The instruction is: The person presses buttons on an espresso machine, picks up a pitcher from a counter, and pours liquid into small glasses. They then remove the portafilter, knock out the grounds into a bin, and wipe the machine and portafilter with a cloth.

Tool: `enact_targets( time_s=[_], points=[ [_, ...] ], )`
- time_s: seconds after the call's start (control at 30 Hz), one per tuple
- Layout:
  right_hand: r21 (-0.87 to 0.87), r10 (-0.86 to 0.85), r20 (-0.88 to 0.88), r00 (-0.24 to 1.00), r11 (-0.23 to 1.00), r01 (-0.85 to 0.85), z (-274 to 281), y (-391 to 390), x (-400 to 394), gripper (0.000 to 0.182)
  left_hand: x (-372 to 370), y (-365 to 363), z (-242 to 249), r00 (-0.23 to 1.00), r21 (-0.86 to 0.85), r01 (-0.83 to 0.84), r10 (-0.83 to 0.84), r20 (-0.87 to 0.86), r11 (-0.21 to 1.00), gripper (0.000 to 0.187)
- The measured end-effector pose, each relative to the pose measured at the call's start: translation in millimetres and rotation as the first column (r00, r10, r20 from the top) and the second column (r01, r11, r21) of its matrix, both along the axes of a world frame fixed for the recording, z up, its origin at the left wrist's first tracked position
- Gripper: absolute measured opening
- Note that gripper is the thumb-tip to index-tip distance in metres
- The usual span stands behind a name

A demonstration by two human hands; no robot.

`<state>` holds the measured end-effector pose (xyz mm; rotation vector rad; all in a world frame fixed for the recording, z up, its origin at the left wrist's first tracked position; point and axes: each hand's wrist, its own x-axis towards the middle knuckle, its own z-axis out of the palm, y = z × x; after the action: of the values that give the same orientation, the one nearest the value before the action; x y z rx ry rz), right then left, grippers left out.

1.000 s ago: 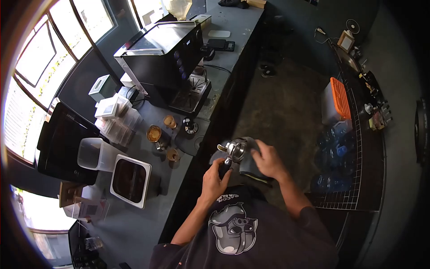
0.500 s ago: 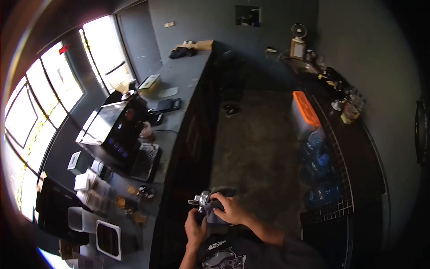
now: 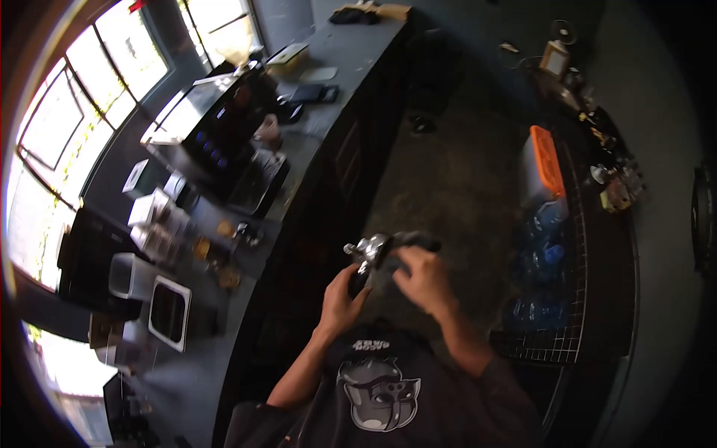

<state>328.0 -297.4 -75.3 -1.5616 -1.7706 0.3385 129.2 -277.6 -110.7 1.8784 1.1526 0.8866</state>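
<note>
A shiny metal portafilter (image 3: pixel 373 249) with a dark handle is held up in front of my chest, over the floor. My left hand (image 3: pixel 343 301) is wrapped round its handle, below the metal head. Just right of the head, my right hand (image 3: pixel 424 278) has its fingers closed on a dark cloth (image 3: pixel 415 241). The cloth hangs beside the portafilter's rim, and part of it is hidden by my fingers.
Along the left runs a grey counter (image 3: pixel 336 56) with a coffee machine (image 3: pixel 202 134), plastic containers (image 3: pixel 155 240) and a white-rimmed tray (image 3: pixel 170 313). At the right stand an orange-lidded box (image 3: pixel 547 160), blue water bottles (image 3: pixel 544 257) and a dark worktop (image 3: pixel 597 269).
The view has tilted down and turned, showing more of the shirt. Both hands, with the portafilter and cloth, now appear higher in the picture. The cloth has shifted out to the right of the metal head.
</note>
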Motion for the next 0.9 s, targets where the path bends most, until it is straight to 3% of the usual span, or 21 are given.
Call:
enact_targets(
  time_s=[0.07, 0.13, 0.23, 0.27, 0.33, 0.4, 0.5, 0.6, 0.73, 0.8, 0.9],
  points=[
    [0.139, -0.153, -0.048, 0.987, 0.978, 0.158, 3, 8, 12, 0.028, 0, -2, -12, 1.0, 0.062, 0.007, -0.008, 0.018, 0.998, 0.048],
    [0.151, -0.15, -0.201, 0.968, 0.972, 0.182, 11, 7, 24, 0.029, 0, -1, -15, 0.999, 0.095, 0.011, -0.014, 0.032, 0.995, 0.048],
    [0.306, -0.057, -0.228, 0.972, 0.944, 0.128, 23, -5, 5, 0.029, 3, -3, -12, 0.999, 0.09, -0.022, 0.018, 0.042, 0.996, 0.048],
    [0.364, 0.059, -0.212, 0.976, 0.931, 0.023, 24, -6, -5, 0.029, 4, -2, -14, 0.998, 0.094, -0.04, 0.036, 0.042, 0.995, 0.048],
    [0.225, 0.137, -0.141, 0.981, 0.969, -0.103, 7, -8, -23, 0.032, 7, -3, -18, 0.995, 0.108, -0.069, 0.06, 0.084, 0.992, 0.048],
    [0.171, 0.109, -0.166, 0.98, 0.982, -0.08, -19, 2, -26, 0.035, 9, -3, -19, 0.984, 0.131, -0.091, 0.068, 0.167, 0.987, 0.049],
    [0.135, -0.008, -0.109, 0.994, 0.991, 0.023, -25, 13, -6, 0.035, -2, -4, -5, 0.99, 0.003, -0.139, 0.139, -0.025, 0.99, 0.047],
    [0.202, -0.01, -0.226, 0.974, 0.978, 0.057, -16, 19, 6, 0.033, -9, -5, -10, 0.993, 0.134, -0.118, 0.112, 0.047, 0.984, 0.047],
    [0.326, 0.103, -0.174, 0.979, 0.944, -0.041, 2, 8, -13, 0.031, -7, -9, -12, 0.992, 0.141, -0.125, 0.121, 0.04, 0.982, 0.047],
    [0.108, 0.055, -0.079, 0.995, 0.993, -0.046, -19, 6, -25, 0.03, -3, -13, -10, 0.992, 0.131, -0.126, 0.121, 0.042, 0.983, 0.047],
    [0.037, 0.168, -0.226, 0.96, 0.986, -0.164, -31, 5, -25, 0.027, -7, -11, -7, 0.982, 0.153, -0.167, 0.178, -0.062, 0.974, 0.046]
  ],
)
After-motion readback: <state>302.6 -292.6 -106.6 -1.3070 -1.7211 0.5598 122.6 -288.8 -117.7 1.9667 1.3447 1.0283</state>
